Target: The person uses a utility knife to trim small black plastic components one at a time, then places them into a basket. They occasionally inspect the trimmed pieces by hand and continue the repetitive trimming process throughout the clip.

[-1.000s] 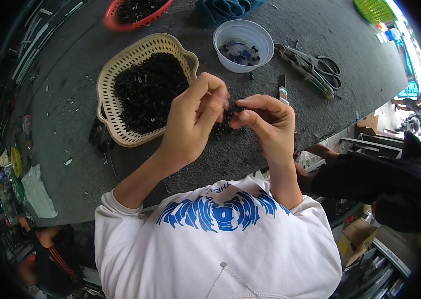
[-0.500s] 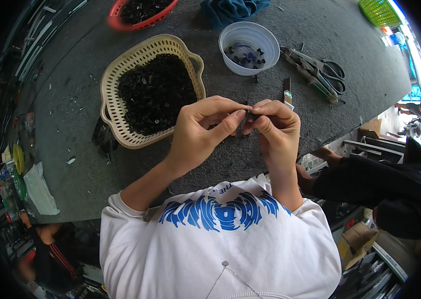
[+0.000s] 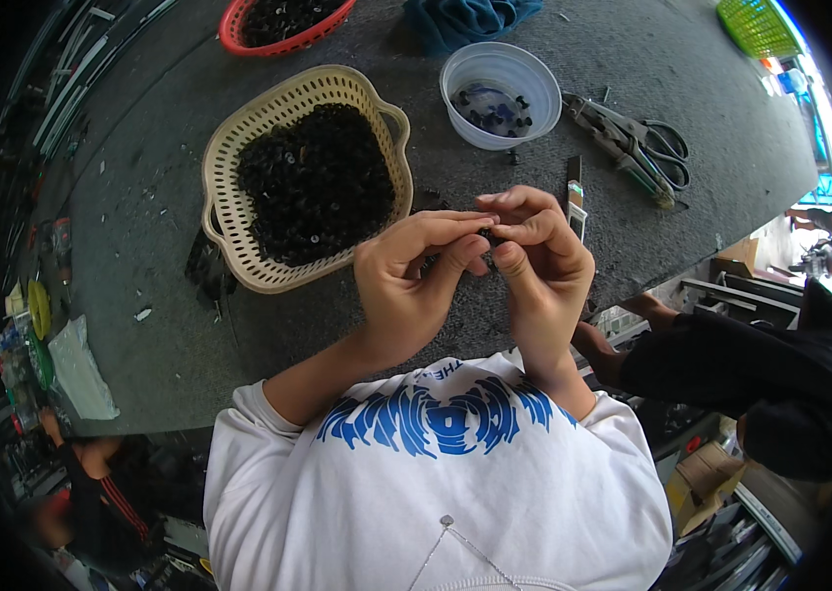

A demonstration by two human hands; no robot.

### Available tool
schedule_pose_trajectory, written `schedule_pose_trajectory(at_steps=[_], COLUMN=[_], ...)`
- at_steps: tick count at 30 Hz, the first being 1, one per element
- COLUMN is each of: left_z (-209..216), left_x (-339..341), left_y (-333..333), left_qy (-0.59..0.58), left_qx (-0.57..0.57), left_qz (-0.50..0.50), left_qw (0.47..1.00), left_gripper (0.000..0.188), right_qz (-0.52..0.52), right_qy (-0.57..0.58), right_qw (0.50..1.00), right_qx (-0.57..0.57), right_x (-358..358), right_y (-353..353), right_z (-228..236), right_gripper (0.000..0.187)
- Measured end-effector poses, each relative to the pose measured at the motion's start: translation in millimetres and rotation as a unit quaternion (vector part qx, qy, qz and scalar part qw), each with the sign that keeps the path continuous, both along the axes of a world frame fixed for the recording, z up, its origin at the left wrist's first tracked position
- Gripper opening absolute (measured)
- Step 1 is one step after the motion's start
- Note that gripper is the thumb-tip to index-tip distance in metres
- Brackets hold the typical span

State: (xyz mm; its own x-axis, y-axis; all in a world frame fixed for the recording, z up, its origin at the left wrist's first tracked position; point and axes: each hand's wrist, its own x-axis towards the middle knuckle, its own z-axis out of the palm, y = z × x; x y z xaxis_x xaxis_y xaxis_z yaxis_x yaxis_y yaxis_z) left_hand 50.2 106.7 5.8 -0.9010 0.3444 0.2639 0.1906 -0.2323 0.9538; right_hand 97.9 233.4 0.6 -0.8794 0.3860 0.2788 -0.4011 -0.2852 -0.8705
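Observation:
My left hand and my right hand meet fingertip to fingertip above the dark table. Thumbs and forefingers of both pinch a small black part, mostly covered by the fingers, so its exact kind is hidden. Left of my hands stands a beige slotted basket heaped with small black pieces. Beyond my fingers is a translucent plastic tub with several small black pieces in its bottom. A utility knife lies just past my right hand.
Pliers and scissors lie right of the tub. A blue cloth and a red basket sit at the far side, a green basket at the far right. Other people are by the right edge and lower left.
My right hand's fingers have lifted and spread a little, and my hands have come closer together around the small black part. The view has shifted slightly.

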Motion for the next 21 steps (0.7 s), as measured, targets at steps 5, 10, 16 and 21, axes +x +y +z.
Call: schedule_pose_trajectory(at_steps=[5, 10, 16, 21], left_z=[-1.8, -11.8, -8.0, 12.5], left_x=[8.4, 15.0, 3.7, -63.9], left_y=[-4.2, 9.0, 7.9, -46.7], left_qy=[-0.041, -0.038, 0.045, 0.133], left_qx=[-0.011, 0.068, -0.021, -0.368], left_qz=[0.03, 0.081, 0.083, 0.178], left_qw=[0.999, 0.994, 0.995, 0.903], left_gripper=[0.01, 0.004, 0.008, 0.025], right_qz=[-0.041, -0.103, -0.12, -0.135], right_qy=[0.013, 0.044, 0.059, -0.003], right_qw=[0.998, 0.988, 0.989, 0.99], right_qx=[0.043, 0.105, 0.065, 0.044], right_x=[1.9, -1.7, -4.9, -4.9], right_y=[-15.7, -27.3, -25.1, 8.9], right_z=[0.7, -6.8, -11.7, -9.5], right_gripper=[0.009, 0.012, 0.012, 0.013])
